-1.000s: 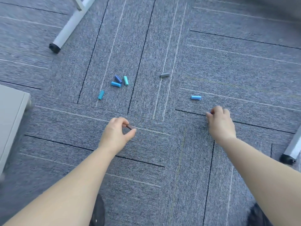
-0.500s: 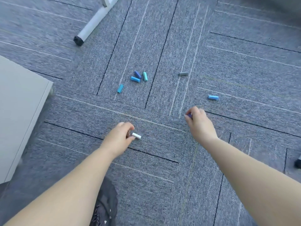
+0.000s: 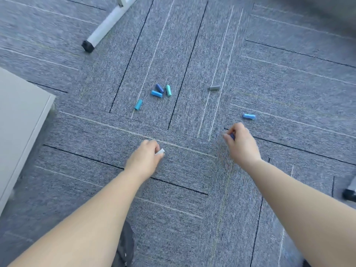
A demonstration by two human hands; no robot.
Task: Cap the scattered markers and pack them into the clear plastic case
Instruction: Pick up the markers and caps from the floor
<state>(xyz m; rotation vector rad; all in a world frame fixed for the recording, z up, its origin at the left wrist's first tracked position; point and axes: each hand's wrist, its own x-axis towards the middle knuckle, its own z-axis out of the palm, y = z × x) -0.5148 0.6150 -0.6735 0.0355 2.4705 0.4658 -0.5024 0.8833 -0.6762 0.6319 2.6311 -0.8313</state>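
I have the left hand [image 3: 143,159] low over the grey-blue carpet tiles [image 3: 192,218], fingers curled round a small white plastic piece [image 3: 160,151] whose tip pokes out past the knuckles. The right hand [image 3: 241,145] pinches a short dark blue piece [image 3: 232,136] between thumb and fingertips; it is mostly hidden, so I cannot tell whether it is a cap or a marker end. Ahead on the carpet lie the loose caps: a navy cap [image 3: 159,88], a mint-green cap [image 3: 168,90] and a sky-blue cap [image 3: 156,93] bunched together, a teal cap [image 3: 138,104] just below and left of them, a grey cap [image 3: 214,87] apart to the right, and a pale blue cap [image 3: 248,116] just beyond the right hand. The clear plastic case is nowhere in view, nor is any full marker body. My worry is that these little cylinders roll, and a careless sweep of either hand could send one toward the pale cabinet [image 3: 21,120] on the left, where it might slip underneath; a cap could also get pressed onto the wrong colour. The middle offers plenty of room. The white table leg with black foot [image 3: 100,30] stands well back, while another black-footed leg [image 3: 349,192] sits near the right forearm, the one edge to mind when I draw that arm back.
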